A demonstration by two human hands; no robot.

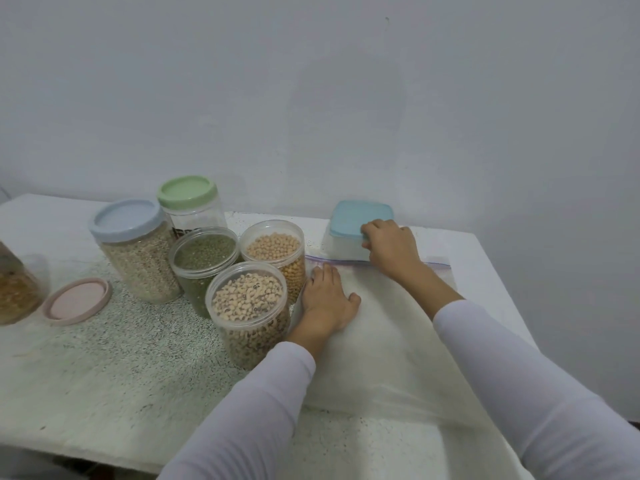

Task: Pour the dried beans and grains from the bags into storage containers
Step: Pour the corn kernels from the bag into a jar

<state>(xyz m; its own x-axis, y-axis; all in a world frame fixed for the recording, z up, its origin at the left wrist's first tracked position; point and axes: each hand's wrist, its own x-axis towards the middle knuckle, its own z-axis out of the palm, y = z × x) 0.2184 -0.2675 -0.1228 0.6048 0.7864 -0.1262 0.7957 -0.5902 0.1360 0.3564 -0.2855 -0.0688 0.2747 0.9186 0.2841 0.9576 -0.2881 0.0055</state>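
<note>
A large clear zip bag [388, 341] of white grain lies flat on the table's right half, its purple zip strip [343, 260] at the far end. My left hand [327, 299] presses flat on the bag's left side. My right hand [393, 245] rests at the zip strip, fingers curled against a square white container with a teal lid [353, 220]. Left of the bag stand three lidless jars: black-eyed beans [247, 299], chickpeas [275, 247], green mung beans [204, 254].
A blue-lidded jar of pale grain [135, 247] and a green-lidded jar [188, 199] stand behind the lidless jars. A pink lid [77, 301] lies loose at the left beside a partly seen jar [15, 292]. The speckled table [131, 368] meets the wall behind.
</note>
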